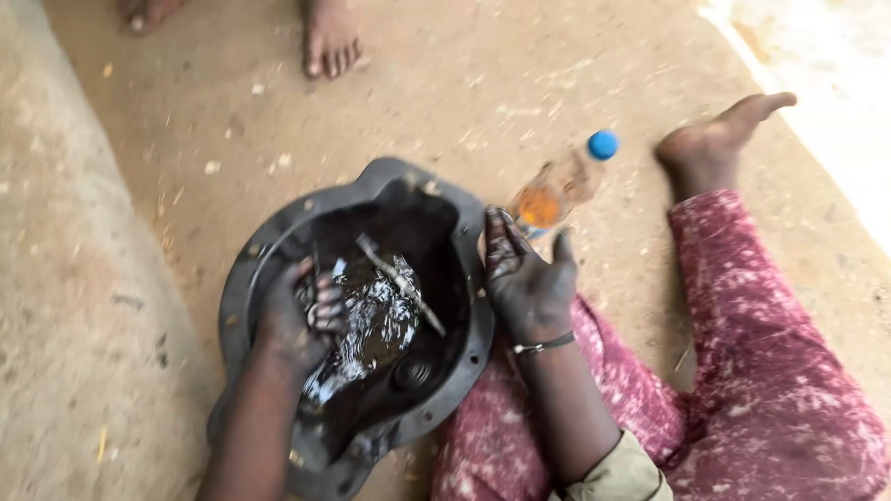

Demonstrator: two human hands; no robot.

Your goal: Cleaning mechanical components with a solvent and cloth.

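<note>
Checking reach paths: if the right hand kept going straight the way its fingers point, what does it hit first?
Likely the plastic bottle lying on the dirt floor. The right hand, open and oil-blackened, points up-frame just right of the metal pan. Depth is unclear; it may pass above it.

My left hand [302, 315] is dipping into dark liquid in the black metal pan [243, 278]; my right hand [524, 278] is hovering open beside its rim.

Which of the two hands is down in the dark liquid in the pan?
The left hand: its fingers dip into the shiny black liquid in the metal pan. The right hand is raised beside the pan's rim, palm open, holding nothing.
</note>
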